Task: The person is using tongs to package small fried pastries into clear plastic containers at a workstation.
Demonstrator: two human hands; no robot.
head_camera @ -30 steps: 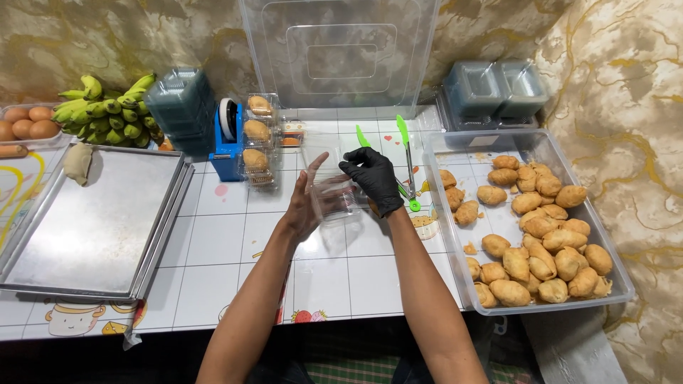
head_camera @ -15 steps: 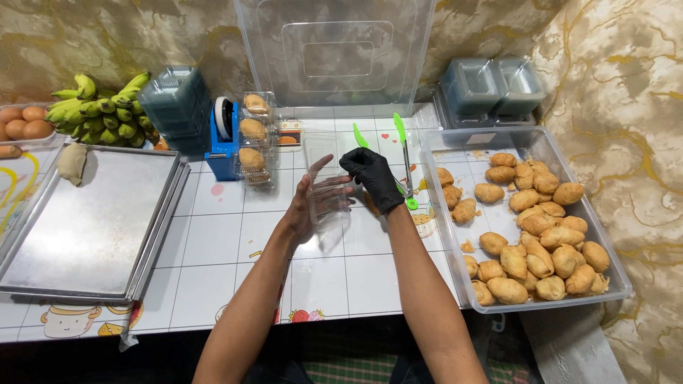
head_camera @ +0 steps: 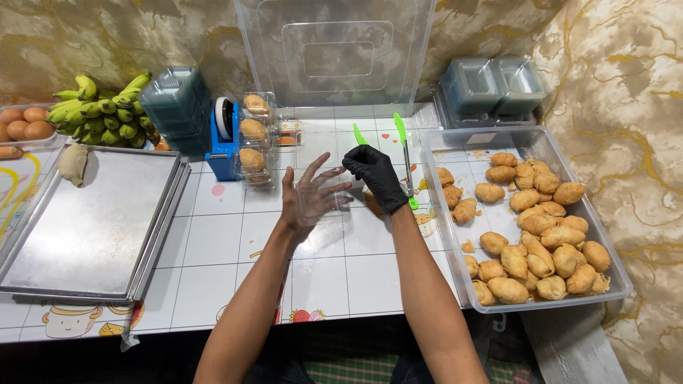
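Left hand [head_camera: 307, 195] spread wide against clear plastic box [head_camera: 321, 198]; gloved right hand [head_camera: 375, 178] grips its 3 o'clock edge — green tongs [head_camera: 403, 153] beside.

Clear glossy plastic box [head_camera: 321, 195], matt metal tray [head_camera: 85, 220]

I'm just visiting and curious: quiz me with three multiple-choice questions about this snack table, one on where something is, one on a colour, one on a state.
1. Where does the bunch of bananas lie?
A. far left, behind the metal tray
B. inside the big bin
C. at the table's front edge

2. What colour is the glove on the right hand?
A. blue
B. black
C. white

3. How are the left hand's fingers?
A. clenched in a fist
B. spread against a clear box
C. flat on the tray

Answers: 1 A, bananas sit beside the eggs. 2 B, the glove is plainly black. 3 B, fingers fan out on the clear plastic.
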